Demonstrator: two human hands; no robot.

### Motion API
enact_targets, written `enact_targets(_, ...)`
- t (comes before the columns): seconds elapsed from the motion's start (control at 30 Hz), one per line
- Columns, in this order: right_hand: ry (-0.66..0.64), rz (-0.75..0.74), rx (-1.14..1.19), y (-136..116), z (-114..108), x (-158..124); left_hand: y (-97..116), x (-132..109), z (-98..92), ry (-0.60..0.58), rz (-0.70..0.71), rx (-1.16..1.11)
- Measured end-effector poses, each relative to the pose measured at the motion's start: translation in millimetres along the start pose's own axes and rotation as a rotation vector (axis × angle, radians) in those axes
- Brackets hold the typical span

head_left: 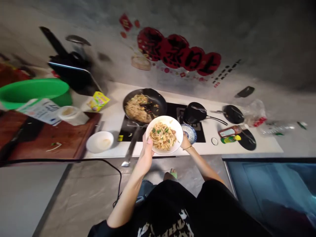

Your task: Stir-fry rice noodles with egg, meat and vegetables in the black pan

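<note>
A white bowl point(178, 131) full of noodles with green bits point(163, 135) is held level in front of the stove. My left hand point(147, 152) grips its left rim, thumb on top. On its right side my right hand point(185, 143) holds the edge, fingers partly hidden under it. Behind the bowl, a black wok point(158, 98) holds more noodles point(137, 108) on the black cooktop point(201, 135). A blue-and-white plate point(191, 133) lies just beyond my right hand. The wok's handle point(133, 143) points toward me, left of my left hand.
An empty white bowl point(99, 142) sits at the left, beside a brown cutting board point(71, 140) and green basin point(49, 87). Right of the wok are a black pot point(195, 112), sauce bottles point(230, 131) and a plastic bottle point(280, 127). A black cable point(112, 167) hangs along the counter's front.
</note>
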State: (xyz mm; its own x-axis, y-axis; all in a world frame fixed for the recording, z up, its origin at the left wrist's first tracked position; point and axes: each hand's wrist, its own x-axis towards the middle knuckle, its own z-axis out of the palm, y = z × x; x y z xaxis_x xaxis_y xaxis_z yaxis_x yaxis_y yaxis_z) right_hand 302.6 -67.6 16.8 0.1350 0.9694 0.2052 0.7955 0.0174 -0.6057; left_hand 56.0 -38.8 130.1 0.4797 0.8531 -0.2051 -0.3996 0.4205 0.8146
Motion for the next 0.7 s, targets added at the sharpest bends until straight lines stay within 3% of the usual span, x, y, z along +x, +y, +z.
enact_targets(0.1, 0.119, 0.155, 0.078, 44, -40, -67, -56, -14, 56.4, -0.087, -0.09, 0.014)
enact_targets(0.17, 0.243, 0.29, 0.093, 85, -74, -115, -108, -15, 101.1, -0.106, -0.16, 0.009)
enact_targets(0.3, 0.583, 0.618, 0.134, 184, -154, -198, -234, 0, 189.0, -0.073, -0.207, 0.037)
enact_targets(0.37, 0.684, 0.666, 0.086, 233, -198, -221, -298, 13, 223.8, -0.026, -0.216, 0.102)
enact_targets(0.43, 0.712, 0.664, 0.016, 274, -241, -228, -354, 27, 249.3, 0.041, -0.237, 0.187)
enact_targets(0.53, 0.661, 0.646, -0.1, 315, -297, -206, -415, 42, 271.2, 0.124, -0.231, 0.315)
enact_targets(0.6, 0.617, 0.64, -0.178, 333, -324, -181, -441, 48, 278.6, 0.18, -0.216, 0.361)
enact_targets(0.7, 0.502, 0.714, -0.243, 353, -351, -151, -464, 56, 285.7, 0.284, -0.155, 0.391)
